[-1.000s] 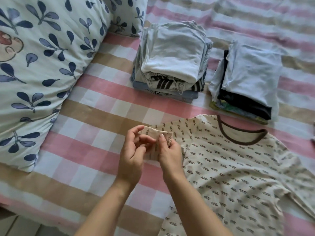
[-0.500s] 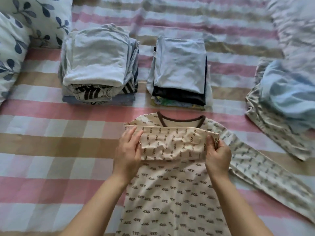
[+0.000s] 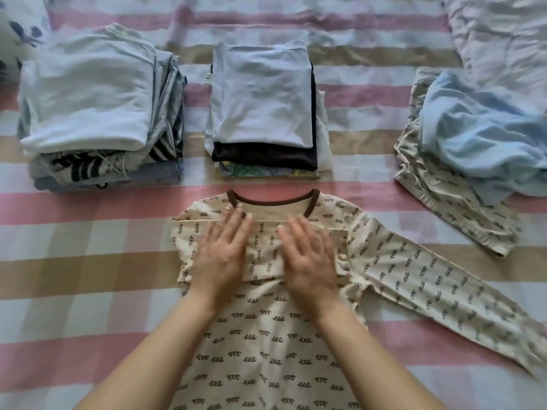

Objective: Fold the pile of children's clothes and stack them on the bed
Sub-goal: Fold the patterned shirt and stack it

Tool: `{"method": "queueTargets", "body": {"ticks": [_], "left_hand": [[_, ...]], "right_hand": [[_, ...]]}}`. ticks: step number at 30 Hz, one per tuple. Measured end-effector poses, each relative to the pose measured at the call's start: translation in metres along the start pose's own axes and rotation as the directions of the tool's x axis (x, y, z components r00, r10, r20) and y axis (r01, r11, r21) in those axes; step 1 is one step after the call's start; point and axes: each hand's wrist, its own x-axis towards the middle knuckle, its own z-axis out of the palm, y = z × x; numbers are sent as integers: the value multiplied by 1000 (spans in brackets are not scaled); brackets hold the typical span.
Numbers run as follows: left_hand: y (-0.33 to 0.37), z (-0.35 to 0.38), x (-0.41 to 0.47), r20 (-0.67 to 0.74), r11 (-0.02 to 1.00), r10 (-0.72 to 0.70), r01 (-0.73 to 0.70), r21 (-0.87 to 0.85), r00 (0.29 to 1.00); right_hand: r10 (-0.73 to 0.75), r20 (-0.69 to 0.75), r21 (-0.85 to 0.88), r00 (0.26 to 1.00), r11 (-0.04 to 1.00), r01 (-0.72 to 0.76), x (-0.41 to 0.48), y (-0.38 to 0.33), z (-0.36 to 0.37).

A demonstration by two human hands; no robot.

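Note:
A cream long-sleeved shirt (image 3: 266, 344) with a brown squiggle print and brown collar lies flat on the striped bed (image 3: 88, 291). Its left sleeve is folded across the chest; the right sleeve stretches out to the lower right. My left hand (image 3: 222, 255) and my right hand (image 3: 307, 255) lie flat, fingers straight, pressing on the folded sleeve. Beyond the shirt stand two stacks of folded clothes: a taller one (image 3: 94, 110) at the left and a smaller one (image 3: 263, 108) in the middle.
At the right lies an unfolded heap: a light blue garment (image 3: 479, 134) on top of cream printed trousers (image 3: 450, 202). A leaf-print pillow (image 3: 20, 22) shows at the top left corner. A rumpled white cover (image 3: 503, 39) fills the top right.
Both hands have let go of the sleeve they were pinching and now lie flat on it. The sleeve has been laid across the chest. The view has shifted right, away from the pillow.

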Motion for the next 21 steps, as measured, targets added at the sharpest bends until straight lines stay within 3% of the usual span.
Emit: {"method": "queueTargets", "body": {"ticks": [2,4,8,10,13,16,21], "left_hand": [[4,11,-4,128,995,-19,7,95,992],[-8,18,-7,180,978,-166,138,159,969],[-9,16,-9,178,968,-231,207,143,957],[14,8,-7,127,980,-201,199,27,971],[61,3,-3,54,993,-89,93,-76,995],[111,5,5,51,989,31,-23,-146,998],[198,22,22,83,951,229,-205,-230,970]], "right_hand": [[15,220,-105,975,994,8,-2,-7,7],[137,381,-209,914,976,-59,-1,3,10],[220,443,-224,869,966,-130,1,26,10],[184,337,-156,923,978,-138,1,26,-6],[181,57,-63,982,982,-178,-7,40,-34],[276,-56,-6,960,961,-277,-23,76,-61],[486,-82,-57,870,870,-491,-66,148,-104]]}}
